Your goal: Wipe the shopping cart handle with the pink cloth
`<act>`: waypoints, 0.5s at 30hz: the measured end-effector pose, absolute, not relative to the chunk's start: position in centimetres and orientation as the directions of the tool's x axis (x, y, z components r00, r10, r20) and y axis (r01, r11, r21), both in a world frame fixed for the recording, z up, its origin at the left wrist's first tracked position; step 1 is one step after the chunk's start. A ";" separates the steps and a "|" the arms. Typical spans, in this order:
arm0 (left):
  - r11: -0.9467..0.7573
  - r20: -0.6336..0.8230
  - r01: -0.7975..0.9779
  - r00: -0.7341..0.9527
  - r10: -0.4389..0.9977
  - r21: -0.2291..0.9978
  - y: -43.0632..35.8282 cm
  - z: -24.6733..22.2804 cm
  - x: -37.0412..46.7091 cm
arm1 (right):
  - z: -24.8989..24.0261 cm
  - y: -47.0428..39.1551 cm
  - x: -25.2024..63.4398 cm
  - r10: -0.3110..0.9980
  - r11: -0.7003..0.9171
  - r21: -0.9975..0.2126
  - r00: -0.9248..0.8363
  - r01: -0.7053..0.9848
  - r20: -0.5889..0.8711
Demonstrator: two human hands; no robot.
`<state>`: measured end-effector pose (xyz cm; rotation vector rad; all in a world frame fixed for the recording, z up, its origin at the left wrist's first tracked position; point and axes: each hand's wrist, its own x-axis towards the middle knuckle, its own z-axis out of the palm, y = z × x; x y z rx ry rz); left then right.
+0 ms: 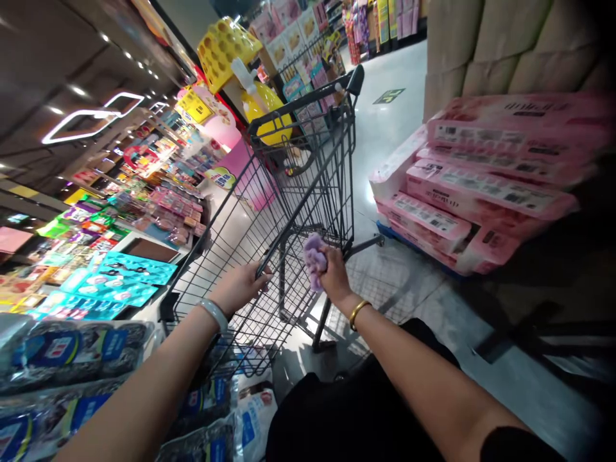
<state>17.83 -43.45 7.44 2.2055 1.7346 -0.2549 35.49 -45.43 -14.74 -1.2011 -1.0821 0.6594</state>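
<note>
A dark wire shopping cart stands right in front of me, tilted in the view, with bare wire showing in its basket. My left hand is closed round the cart's near top rail, a pale bangle on its wrist. Bunched in my right hand is a purple cloth, held close to the wire side of the basket. I cannot tell whether the cloth touches the wires. A gold bangle sits on the right wrist.
Pink packages are stacked on a blue pallet at the right. Clear bags with blue labels lie at the lower left. Shelves of colourful goods line the left side. A yellow display rises behind the cart on the shiny floor.
</note>
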 end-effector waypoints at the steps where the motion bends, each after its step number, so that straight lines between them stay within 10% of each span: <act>1: -0.219 -0.329 0.969 0.244 0.912 0.111 -43.6 7.6 17.2 | -14.5 -45.6 35.2 0.879 0.307 -0.943 0.340 0.129 0.333; 8: -0.166 -0.178 0.949 0.121 0.977 -0.267 -47.3 8.1 15.6 | -14.4 -45.4 36.5 0.796 0.265 -0.959 0.538 0.101 0.277; 15: -0.021 0.206 0.979 -0.021 0.978 0.201 -48.3 5.5 23.7 | -13.7 -47.2 35.5 0.859 0.428 -0.891 0.239 0.152 0.453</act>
